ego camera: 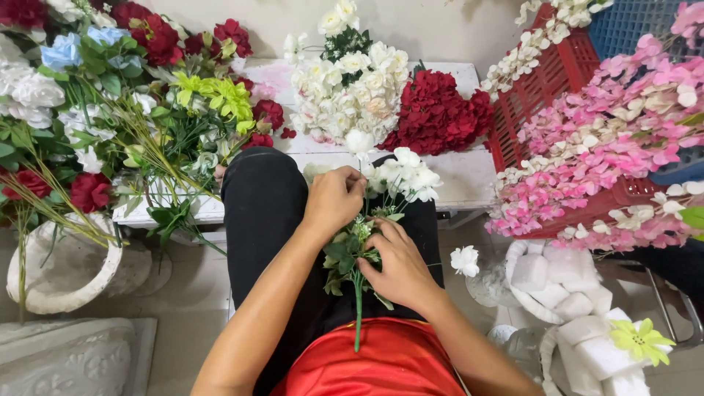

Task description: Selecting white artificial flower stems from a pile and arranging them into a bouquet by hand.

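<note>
**Flower spray held over the lap — slip risk at the heads**

I see the left hand (334, 199) curled, fingertips pinching at the white blooms (400, 176) of an artificial flower spray (353, 253). The right hand (400, 270) is closed around the leafy stem just below the left. My judgement: a hard tug by the left fingers could detach a bloom — one loose white flower (464, 260) lies right of the right hand.
</note>
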